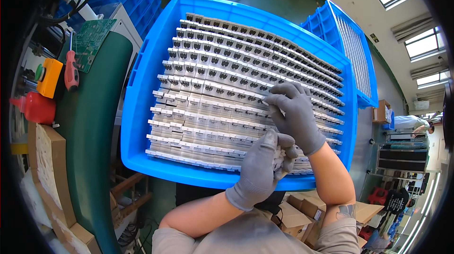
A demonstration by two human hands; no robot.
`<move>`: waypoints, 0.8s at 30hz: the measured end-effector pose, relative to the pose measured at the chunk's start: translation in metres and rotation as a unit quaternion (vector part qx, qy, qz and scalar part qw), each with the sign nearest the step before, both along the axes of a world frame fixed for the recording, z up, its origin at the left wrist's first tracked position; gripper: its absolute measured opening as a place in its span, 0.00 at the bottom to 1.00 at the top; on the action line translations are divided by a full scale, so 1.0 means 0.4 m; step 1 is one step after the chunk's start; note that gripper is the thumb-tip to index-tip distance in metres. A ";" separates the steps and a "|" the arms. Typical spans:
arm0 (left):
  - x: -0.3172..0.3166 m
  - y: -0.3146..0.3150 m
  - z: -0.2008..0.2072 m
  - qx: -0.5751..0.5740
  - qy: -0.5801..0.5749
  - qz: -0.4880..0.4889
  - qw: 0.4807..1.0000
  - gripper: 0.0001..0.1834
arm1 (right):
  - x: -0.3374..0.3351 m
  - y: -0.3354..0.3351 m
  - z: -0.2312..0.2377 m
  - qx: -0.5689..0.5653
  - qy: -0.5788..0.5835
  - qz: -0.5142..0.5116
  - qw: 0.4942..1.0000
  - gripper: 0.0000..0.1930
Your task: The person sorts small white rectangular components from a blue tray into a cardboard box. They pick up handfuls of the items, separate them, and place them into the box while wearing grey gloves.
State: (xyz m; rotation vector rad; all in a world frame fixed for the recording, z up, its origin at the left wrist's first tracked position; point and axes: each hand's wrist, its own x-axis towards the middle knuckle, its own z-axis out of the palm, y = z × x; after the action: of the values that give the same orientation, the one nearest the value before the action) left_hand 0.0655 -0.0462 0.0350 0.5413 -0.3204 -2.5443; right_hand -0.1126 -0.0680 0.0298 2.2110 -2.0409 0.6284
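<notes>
A large blue plastic crate (137, 133) in front of me holds several long rows of small white plastic modules (222, 108). The far rows show dark slots; the near ones show mostly pale sides. Both my hands wear grey gloves. My left hand (259, 171) is over the crate's near side, its fingers curled round small whitish parts (278, 156) that show only partly. Farther in, my right hand (297, 118) bends its fingers together at a middle row, fingertips against the modules. Whatever lies between those fingertips is hidden.
At left, a green-covered bench (92, 136) carries a red-handled screwdriver (71, 70) and a green circuit board (92, 41). Another blue crate (366, 60) with rows of parts stands at far right. Open cardboard boxes (293, 218) lie below me. A person (410, 124) is at the right.
</notes>
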 end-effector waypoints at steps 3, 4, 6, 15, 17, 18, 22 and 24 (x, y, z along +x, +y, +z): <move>0.000 -0.001 0.000 -0.001 0.000 -0.003 1.000 0.26 | -0.009 0.002 0.000 -0.002 -0.030 0.000 1.000 0.08; 0.000 -0.001 -0.002 -0.001 0.002 -0.002 1.000 0.27 | -0.007 0.002 0.011 0.003 -0.031 0.001 1.000 0.08; 0.000 -0.001 -0.004 0.005 0.009 -0.007 1.000 0.27 | -0.003 0.004 0.026 0.008 -0.040 -0.004 0.999 0.09; 0.002 -0.005 0.002 0.004 -0.010 -0.031 0.999 0.29 | -0.004 -0.010 0.003 -0.010 -0.085 -0.018 0.996 0.07; 0.003 -0.008 0.004 0.006 -0.013 -0.038 0.999 0.29 | 0.002 -0.017 -0.008 -0.031 -0.094 -0.006 0.995 0.07; 0.004 -0.007 0.003 0.005 -0.012 -0.037 0.999 0.29 | 0.005 -0.018 -0.013 -0.033 -0.082 -0.007 0.996 0.07; 0.004 -0.007 0.003 -0.005 -0.016 -0.036 0.999 0.30 | 0.017 -0.015 -0.013 -0.038 -0.035 -0.021 0.998 0.07; 0.004 -0.005 0.001 -0.006 -0.015 -0.034 0.999 0.30 | 0.015 -0.015 -0.012 -0.049 -0.035 -0.028 0.998 0.07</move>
State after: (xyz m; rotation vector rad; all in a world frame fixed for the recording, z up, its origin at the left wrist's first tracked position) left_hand 0.0670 -0.0481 0.0356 0.5748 -0.3707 -2.5992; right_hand -0.1065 -0.0740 0.0251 2.0989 -2.0478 0.7922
